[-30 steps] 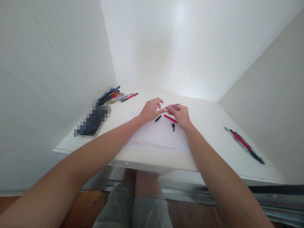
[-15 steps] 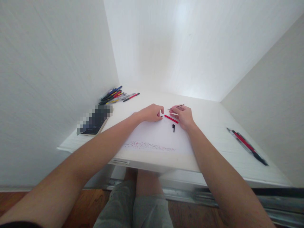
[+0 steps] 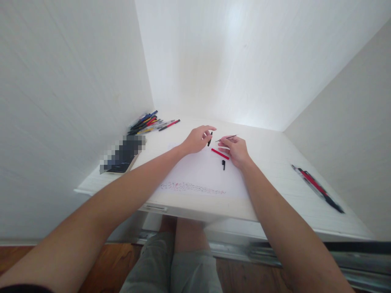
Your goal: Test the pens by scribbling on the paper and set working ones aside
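Observation:
Above the white paper [image 3: 198,173], my left hand [image 3: 198,138] has its fingers round a short black pen part [image 3: 209,139], held nearly upright. My right hand [image 3: 235,149] pinches a thin dark refill [image 3: 229,137], its tip pointing left toward my left hand. Between and just below the hands a red pen barrel [image 3: 220,154] lies on the paper. A small black cap [image 3: 223,165] rests below the barrel. Rows of small red and dark marks run along the paper's near edge.
At the back left lies a pile of pens [image 3: 145,123], with a red and black pen [image 3: 169,125] beside it. A phone [image 3: 122,156] is at the left. Several pens [image 3: 317,188] lie at the right, near the side wall.
My left hand has moved up and slightly right, lifting the black part, which now stands nearly upright in its fingers. My right hand has hardly moved.

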A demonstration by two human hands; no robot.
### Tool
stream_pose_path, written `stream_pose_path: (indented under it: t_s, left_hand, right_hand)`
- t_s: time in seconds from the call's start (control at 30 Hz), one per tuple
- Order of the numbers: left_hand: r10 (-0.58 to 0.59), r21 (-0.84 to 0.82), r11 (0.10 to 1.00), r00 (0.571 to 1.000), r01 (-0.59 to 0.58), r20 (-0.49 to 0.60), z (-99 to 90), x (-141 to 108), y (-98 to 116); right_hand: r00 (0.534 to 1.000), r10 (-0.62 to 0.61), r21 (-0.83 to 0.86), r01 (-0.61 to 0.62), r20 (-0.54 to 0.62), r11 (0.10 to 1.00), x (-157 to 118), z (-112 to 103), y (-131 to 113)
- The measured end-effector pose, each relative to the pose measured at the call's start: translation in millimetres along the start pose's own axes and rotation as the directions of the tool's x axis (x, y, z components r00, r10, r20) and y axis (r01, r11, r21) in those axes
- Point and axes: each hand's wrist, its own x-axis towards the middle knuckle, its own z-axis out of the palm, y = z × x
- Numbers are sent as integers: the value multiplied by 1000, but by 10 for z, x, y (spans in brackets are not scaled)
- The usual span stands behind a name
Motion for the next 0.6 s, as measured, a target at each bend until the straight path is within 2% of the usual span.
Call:
stream_pose_path:
  t_s: [0.23, 0.4, 0.6]
  left_hand:
    - [-150, -247, 959, 988, 139, -30, 34, 6, 39]
    - [-148, -380, 917, 988, 119, -46, 70, -37, 126]
    - [-107, -437, 891, 992, 125, 66, 160, -139, 231]
  right_hand:
    - [999, 32, 68, -31, -15, 997, -17, 7, -23]
    - [993, 104, 266, -85, -59, 960, 1, -8, -89]
    - [981, 159, 488, -83, -115, 869, 99, -22, -119]
